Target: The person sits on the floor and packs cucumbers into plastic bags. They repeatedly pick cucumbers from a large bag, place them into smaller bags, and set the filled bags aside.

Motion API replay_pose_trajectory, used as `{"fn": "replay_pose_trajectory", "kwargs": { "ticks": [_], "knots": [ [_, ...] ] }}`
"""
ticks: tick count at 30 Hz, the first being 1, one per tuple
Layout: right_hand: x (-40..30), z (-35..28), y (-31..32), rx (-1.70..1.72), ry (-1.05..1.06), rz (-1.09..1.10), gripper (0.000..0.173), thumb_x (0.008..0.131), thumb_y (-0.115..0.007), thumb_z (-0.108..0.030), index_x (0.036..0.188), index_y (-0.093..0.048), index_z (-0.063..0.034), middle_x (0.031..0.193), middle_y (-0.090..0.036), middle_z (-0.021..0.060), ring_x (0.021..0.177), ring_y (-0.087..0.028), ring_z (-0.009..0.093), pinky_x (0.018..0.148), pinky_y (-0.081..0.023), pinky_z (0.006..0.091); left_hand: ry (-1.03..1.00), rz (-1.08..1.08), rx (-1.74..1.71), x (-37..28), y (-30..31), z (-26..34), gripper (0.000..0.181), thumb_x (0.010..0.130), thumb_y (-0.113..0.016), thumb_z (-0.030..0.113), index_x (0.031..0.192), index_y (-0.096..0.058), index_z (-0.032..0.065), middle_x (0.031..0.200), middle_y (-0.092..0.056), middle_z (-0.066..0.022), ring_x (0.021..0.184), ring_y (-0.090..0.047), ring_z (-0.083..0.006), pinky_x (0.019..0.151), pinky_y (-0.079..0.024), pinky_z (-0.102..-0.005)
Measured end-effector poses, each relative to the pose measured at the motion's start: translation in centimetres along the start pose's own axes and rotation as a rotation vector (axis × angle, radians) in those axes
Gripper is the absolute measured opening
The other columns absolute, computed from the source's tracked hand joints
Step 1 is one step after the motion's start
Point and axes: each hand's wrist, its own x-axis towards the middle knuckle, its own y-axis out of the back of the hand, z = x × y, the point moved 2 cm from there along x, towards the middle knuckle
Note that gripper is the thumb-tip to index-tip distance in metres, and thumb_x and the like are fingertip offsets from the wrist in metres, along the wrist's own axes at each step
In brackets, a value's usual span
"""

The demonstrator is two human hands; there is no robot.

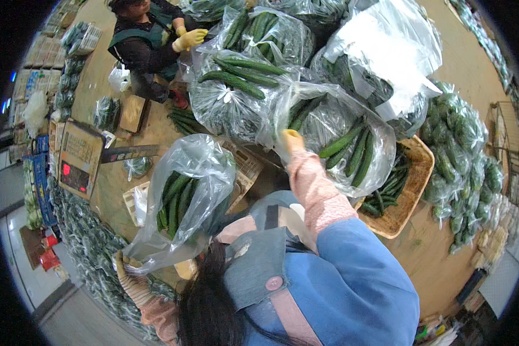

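Note:
My left hand (129, 272), in a glove, grips the edge of a clear plastic bag (199, 160). Several dark green cucumbers (177, 201) lie inside that bag, in front of my body. Out ahead, my gloved right hand (293, 140) is at the near left rim of a large open plastic bag (376, 134). Its fingers are blurred, and whether they hold the film is unclear. Loose cucumbers (359, 151) rest in the large bag, and more show just beyond my right hand. Another bulging bag (229, 108) beside it has several cucumbers (242, 75) lying on top.
A co-worker (149, 47) in yellow gloves stands at the far left. A scale display (80, 160) stands at left. On the right, a brown crate (408, 203) holds cucumbers, with bagged produce (454, 147) past it. White sheeting (376, 52) covers bags at the back.

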Motion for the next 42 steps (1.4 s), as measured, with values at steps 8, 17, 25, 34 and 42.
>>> {"fn": "replay_pose_trajectory", "kwargs": {
  "ticks": [8, 17, 25, 34, 42],
  "knots": [
    [-4.2, -3.8, -5.0, -0.293, 0.400, 0.093, 0.021, 0.075, -0.062, -0.024, 0.087, -0.065, -0.0067, 0.081, -0.064, 0.0170, 0.075, -0.063, 0.030, 0.071, -0.048, 0.0363, 0.059, -0.087, 0.140, 0.1, 0.2, 0.5, 0.021, 0.074, -0.073, 0.026, 0.074, -0.056, 0.0124, 0.066, -0.050, 0.0057, 0.053, -0.043, -0.0075, 0.048, -0.037, -0.0224],
    [2.1, -0.5, -3.8, -0.257, -0.365, 0.174, 0.045, 0.071, -0.071, -0.035, 0.094, -0.062, 0.0036, 0.080, -0.062, 0.0151, 0.063, -0.059, 0.029, 0.054, -0.047, 0.0371, -0.018, 0.052, 0.188, -1.8, -1.5, -1.0, 0.029, 0.070, -0.075, 0.030, 0.082, -0.056, 0.0120, 0.072, -0.049, 0.0029, 0.061, -0.046, -0.0123, 0.056, -0.039, -0.0267],
    [3.0, -0.9, -5.2, -0.198, -0.303, 0.342, 0.059, 0.062, -0.072, -0.031, 0.103, -0.059, 0.0098, 0.099, -0.063, 0.0226, 0.090, -0.062, 0.032, 0.075, -0.046, 0.0368, -0.008, 0.074, 0.210, -1.2, -0.3, -1.1, 0.031, 0.073, -0.071, 0.032, 0.094, -0.062, 0.0100, 0.077, -0.050, 0.0017, 0.069, -0.049, -0.0145, 0.063, -0.043, -0.0282],
    [-3.3, -7.5, 7.7, 0.462, -0.472, -0.327, 0.018, 0.087, -0.051, -0.025, 0.095, -0.052, -0.0087, 0.081, -0.064, 0.0148, 0.048, -0.047, 0.015, 0.044, -0.040, 0.0270, -0.010, -0.113, 0.156, -1.6, -0.7, -1.7, 0.026, 0.080, -0.066, 0.025, 0.101, -0.063, 0.0098, 0.082, -0.058, 0.0033, 0.067, -0.052, -0.0091, 0.059, -0.044, -0.0226],
    [-15.3, -12.7, 16.4, 0.623, -0.450, -0.620, 0.066, 0.076, -0.053, -0.025, 0.135, -0.031, -0.0022, 0.090, -0.057, 0.0114, 0.056, -0.043, 0.012, 0.056, -0.039, 0.0271, 0.024, -0.269, 0.074, -0.5, -4.5, -2.7, 0.022, 0.083, -0.063, 0.018, 0.102, -0.063, 0.0084, 0.079, -0.060, 0.0011, 0.070, -0.055, -0.0084, 0.062, -0.046, -0.0212]
  ]
}}
